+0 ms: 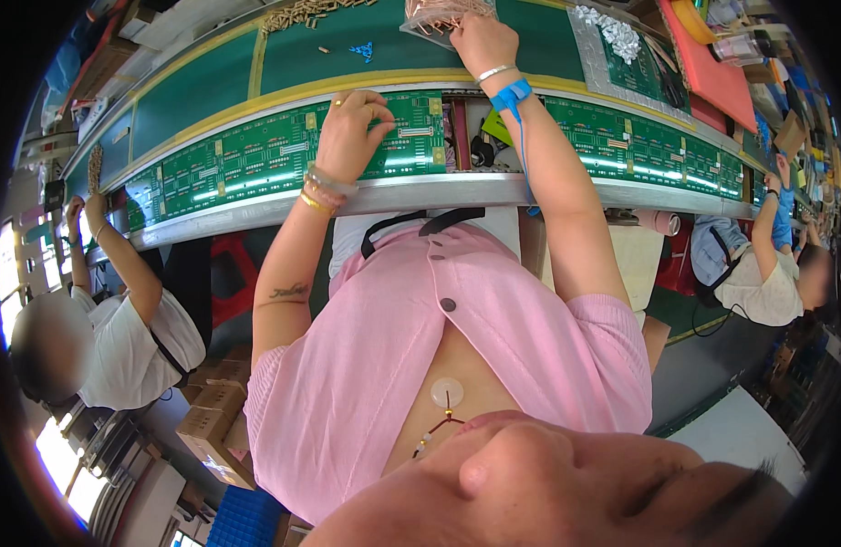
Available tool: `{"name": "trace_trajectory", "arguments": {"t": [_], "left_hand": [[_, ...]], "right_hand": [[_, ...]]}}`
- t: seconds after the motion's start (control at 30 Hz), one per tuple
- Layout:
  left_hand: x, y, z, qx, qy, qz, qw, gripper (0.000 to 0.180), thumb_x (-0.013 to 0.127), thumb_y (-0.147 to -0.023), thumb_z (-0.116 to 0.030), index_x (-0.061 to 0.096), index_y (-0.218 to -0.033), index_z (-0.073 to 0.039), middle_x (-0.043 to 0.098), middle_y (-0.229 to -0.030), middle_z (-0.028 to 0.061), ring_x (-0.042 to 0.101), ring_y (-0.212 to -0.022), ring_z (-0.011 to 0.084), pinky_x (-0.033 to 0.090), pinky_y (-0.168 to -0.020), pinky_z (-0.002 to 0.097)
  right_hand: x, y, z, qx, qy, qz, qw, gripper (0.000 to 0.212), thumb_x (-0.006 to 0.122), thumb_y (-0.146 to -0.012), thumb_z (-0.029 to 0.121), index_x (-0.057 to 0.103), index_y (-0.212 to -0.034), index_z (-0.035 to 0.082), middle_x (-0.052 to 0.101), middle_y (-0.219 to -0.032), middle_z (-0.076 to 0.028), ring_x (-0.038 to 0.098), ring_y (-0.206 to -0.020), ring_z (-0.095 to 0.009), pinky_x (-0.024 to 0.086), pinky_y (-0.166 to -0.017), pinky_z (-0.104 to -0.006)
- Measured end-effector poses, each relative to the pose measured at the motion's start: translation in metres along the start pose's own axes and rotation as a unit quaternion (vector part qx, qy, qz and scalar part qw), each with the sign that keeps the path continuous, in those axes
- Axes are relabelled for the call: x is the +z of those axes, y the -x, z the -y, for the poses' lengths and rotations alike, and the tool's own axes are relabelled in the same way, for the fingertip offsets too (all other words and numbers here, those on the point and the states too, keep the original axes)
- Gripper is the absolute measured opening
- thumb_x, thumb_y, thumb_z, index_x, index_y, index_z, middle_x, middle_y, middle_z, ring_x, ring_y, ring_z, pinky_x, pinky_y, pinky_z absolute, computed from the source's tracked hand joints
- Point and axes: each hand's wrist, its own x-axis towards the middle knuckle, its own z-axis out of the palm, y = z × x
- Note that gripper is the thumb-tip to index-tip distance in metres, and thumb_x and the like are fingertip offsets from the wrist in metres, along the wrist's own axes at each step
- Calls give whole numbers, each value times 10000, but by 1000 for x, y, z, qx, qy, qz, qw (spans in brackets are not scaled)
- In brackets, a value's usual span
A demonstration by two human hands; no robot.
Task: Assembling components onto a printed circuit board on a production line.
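a busy workshop here, cardboard boxes [215, 415] stacked at lower left, a red stool [233, 278] tucked near the bench, and a co-worker on the left [133, 351] and a co-worker on the right [767, 283] at the same long line. across the top runs the green work surface [197, 87], crossed by yellow tape [257, 64], with a metal rail [420, 193] along its near edge. small brown pieces [302, 11] lie scattered at the back, a little cluster of blue parts [362, 51] sits nearer, and white parts [617, 36] are heaped off to the right.

now to the hands! the left hand [350, 132] is over the circuit board [407, 150], just left of the gap in the row, fingers curled and thumb near the forefinger; whether anything is pinched there, i cannot tell. over to the right hand [484, 44], arm stretched long, a blue wrist band [512, 96] below its bracelet [495, 73]: it's at the edge of the clear bag [420, 32], fingers bent and bunched against the copper-coloured pieces [437, 16] (the fingertips are half lost there, so their grip is anyone's call). the bag itself lies at the far side of the surface, well apart from the board.
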Motion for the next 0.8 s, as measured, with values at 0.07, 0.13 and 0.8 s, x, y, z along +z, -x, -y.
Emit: {"name": "trace_trajectory", "arguments": {"t": [0.07, 0.13, 0.8], "left_hand": [[9, -6, 11, -7, 2, 12, 1000, 80, 673, -690, -73, 642, -762, -57, 580, -916, 70, 518, -889, 286, 426, -793, 377], [16, -7, 15, -8, -4, 15, 1000, 65, 671, -688, -70, 643, -745, -55, 568, -894, 72, 516, -902, 285, 430, -800, 371], [27, -12, 7, -13, -77, 22, 997, 36, 648, -705, -64, 630, -735, -57, 533, -855, 69, 519, -886, 271, 446, -769, 359]], "right_hand": [[-8, 5, 0, 18, -45, -21, 999, 93, 598, -721, 227, 610, -686, 141, 624, -634, -88, 612, -596, -277, 479, -500, -406], [-17, 11, -1, 18, -67, -12, 998, 80, 599, -721, 216, 601, -697, 140, 623, -663, -76, 611, -626, -271, 477, -510, -405], [-26, 23, 7, -85, -266, -31, 960, 94, 585, -788, 126, 608, -877, 104, 632, -813, -46, 609, -761, -235, 491, -634, -330]]}}
